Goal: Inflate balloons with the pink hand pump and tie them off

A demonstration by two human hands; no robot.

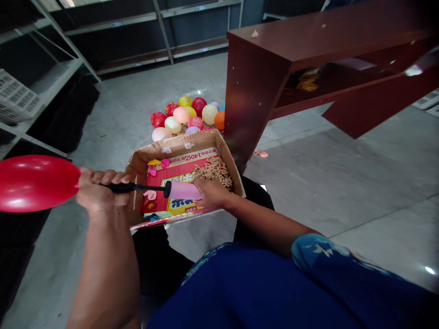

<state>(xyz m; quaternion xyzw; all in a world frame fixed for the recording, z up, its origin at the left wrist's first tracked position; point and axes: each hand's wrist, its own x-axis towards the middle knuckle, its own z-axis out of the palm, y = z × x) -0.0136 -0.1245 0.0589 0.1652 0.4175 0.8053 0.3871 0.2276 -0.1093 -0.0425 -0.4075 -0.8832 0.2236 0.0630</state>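
A balloon pump (183, 190) with a pink barrel and a black rod is stretched out between my two hands. Closed around its black handle end is my left hand (99, 186), at the left. The neck of a large inflated red balloon (37, 183) meets that hand; whether it sits on a nozzle there is hidden by the fingers. My right hand (211, 193) wraps the far end of the pink barrel. Below the pump is a shallow cardboard box (185, 142) holding limp balloons (150, 195) in pink, red, yellow and green, plus a pile of tan curly strands (214, 172).
Several inflated balloons (182, 114) lie on the concrete floor (123, 105) beyond the box. A dark red wooden desk (254, 87) stands close on the right, with small scraps on top. Metal shelves (137, 20) line the back and left, where a white basket (18, 97) sits.
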